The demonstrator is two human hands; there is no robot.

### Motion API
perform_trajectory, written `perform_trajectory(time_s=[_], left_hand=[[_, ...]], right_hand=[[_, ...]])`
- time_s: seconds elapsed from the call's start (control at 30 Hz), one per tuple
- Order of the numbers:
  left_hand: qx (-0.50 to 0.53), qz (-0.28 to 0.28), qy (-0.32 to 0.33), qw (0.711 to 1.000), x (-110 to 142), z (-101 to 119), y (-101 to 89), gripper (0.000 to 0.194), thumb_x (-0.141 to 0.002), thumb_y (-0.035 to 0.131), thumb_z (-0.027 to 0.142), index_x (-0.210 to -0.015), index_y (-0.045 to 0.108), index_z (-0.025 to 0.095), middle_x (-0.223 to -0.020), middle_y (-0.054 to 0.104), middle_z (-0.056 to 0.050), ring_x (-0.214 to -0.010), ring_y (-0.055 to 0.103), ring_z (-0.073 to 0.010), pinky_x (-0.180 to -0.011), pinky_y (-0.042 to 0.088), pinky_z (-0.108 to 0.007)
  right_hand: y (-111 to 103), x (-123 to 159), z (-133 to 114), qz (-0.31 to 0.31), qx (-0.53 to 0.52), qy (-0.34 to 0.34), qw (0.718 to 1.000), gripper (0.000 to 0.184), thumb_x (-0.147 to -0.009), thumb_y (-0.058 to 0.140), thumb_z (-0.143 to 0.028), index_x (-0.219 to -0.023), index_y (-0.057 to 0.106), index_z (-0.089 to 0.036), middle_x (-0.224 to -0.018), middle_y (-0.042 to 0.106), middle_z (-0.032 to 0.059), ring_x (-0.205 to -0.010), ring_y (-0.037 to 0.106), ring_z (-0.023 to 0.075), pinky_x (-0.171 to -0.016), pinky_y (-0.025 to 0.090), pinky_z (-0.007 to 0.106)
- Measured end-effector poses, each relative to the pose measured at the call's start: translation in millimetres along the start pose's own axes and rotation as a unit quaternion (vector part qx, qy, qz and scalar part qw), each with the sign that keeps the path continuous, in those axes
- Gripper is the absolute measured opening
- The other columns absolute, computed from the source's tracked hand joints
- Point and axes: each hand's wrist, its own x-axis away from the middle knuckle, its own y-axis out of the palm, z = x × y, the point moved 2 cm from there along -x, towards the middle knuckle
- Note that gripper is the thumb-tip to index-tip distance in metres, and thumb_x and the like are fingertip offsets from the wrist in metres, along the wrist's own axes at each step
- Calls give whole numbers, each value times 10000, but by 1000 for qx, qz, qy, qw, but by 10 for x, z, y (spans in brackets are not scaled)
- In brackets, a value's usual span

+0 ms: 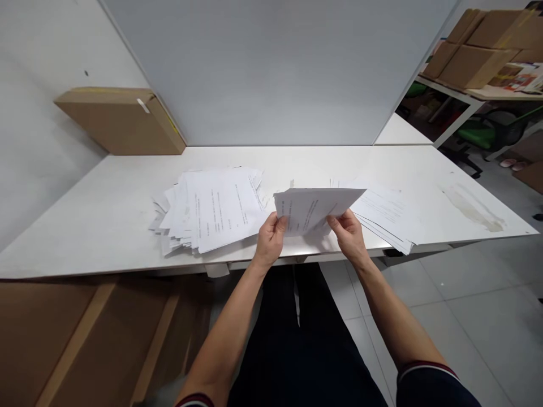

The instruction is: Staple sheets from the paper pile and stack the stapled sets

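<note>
Brown cardboard comes first at the far left: a closed carton [127,127] stands at the back corner of the white worktop [97,232], against the wall. Right of it lies the left pile [224,209], a thick, ragged heap of printed sheets, their edges fanned out and uneven, so this paper does not look squared up. Next comes the left hand [270,237], closed on the near left corner of the held paper [311,206], thumb on the printed face and the other fingers behind. That paper is raised and tilted above the worktop's front edge, between the two piles; whether it is one sheet or several, I cannot tell. At its right side, the right hand [350,234] pinches it likewise, thumb in front, with no gap left between thumb and paper. Just beyond, partly hidden by the held paper and the right hand, sits the right pile [384,212], looser and seemingly thinner, one corner close to the front edge. Further right, a greyish stain [473,209] marks the worktop.

My judgement is that the handling is midway: paper is in both hands, and loose sheets remain on either side. Which pile is finished and which is waiting cannot be told.
</note>
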Motion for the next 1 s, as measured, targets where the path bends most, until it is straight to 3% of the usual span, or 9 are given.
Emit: perform_trajectory(time_s=[0.23, 0.43, 0.57, 0.7, 0.8, 0.87, 0.93, 1.0], left_hand=[[7, -38, -29, 999, 32, -240, 40, 273, -903, 478, 425, -988, 567, 181, -891, 630, -34, -892, 574, -157, -827, 443, -279], [-28, -22, 5, 999, 28, -276, 91, 232, -912, 472, 395, -982, 556, 191, -857, 611, -21, -824, 562, -141, -764, 439, -258], [-6, -35, -32, 999, 12, -306, 100, 230, -898, 500, 396, -956, 570, 185, -809, 608, -12, -825, 577, -145, -778, 442, -265], [121, -13, -77, 990, 6, -231, 109, 270, -816, 634, 384, -990, 585, 183, -866, 676, -30, -871, 631, -159, -819, 467, -285], [272, 5, -113, 955, 34, -144, 209, 465, -720, 743, 364, -1121, 570, 203, -1004, 702, -58, -962, 648, -185, -885, 479, -326], [338, 2, -135, 931, 69, -100, 316, 491, -708, 749, 388, -1135, 597, 199, -1065, 698, -77, -1032, 633, -209, -926, 475, -358], [357, 11, -145, 923, 98, -69, 392, 431, -738, 712, 427, -1080, 651, 171, -1047, 707, -94, -1060, 623, -232, -940, 477, -381], [329, 34, -135, 934, 102, -42, 382, 395, -763, 683, 441, -1034, 685, 154, -998, 721, -95, -1036, 634, -238, -938, 482, -393]], right_hand=[[-64, -39, -15, 3, -10, 7, 1000, 240, -784, 667, -372, -986, 628, -249, -959, 698, 34, -911, 637, 216, -826, 492, 376], [-93, -12, -39, 38, 15, -3, 999, 248, -774, 672, -379, -978, 632, -244, -944, 697, 33, -906, 630, 205, -850, 483, 366], [-149, -11, 43, 64, -9, 3, 998, 221, -763, 683, -365, -941, 635, -243, -926, 697, 24, -915, 627, 195, -884, 471, 370], [-176, -42, 25, 98, -104, 4, 990, 219, -753, 696, -328, -954, 641, -259, -1008, 696, 10, -1012, 610, 182, -986, 414, 391], [-104, -19, -43, 117, -181, 2, 977, 215, -759, 692, -313, -967, 645, -287, -1079, 685, -14, -1097, 578, 158, -1047, 366, 383], [-24, 38, -51, 113, -214, 24, 970, 216, -768, 682, -321, -980, 642, -306, -1119, 673, -25, -1126, 564, 150, -1052, 368, 385], [21, 106, -20, 103, -237, 64, 964, 214, -775, 674, -338, -986, 639, -321, -1130, 669, -30, -1119, 571, 155, -1021, 405, 400], [-34, 146, 13, 98, -253, 88, 958, 210, -775, 676, -343, -981, 639, -327, -1112, 674, -31, -1087, 590, 158, -982, 441, 404]])
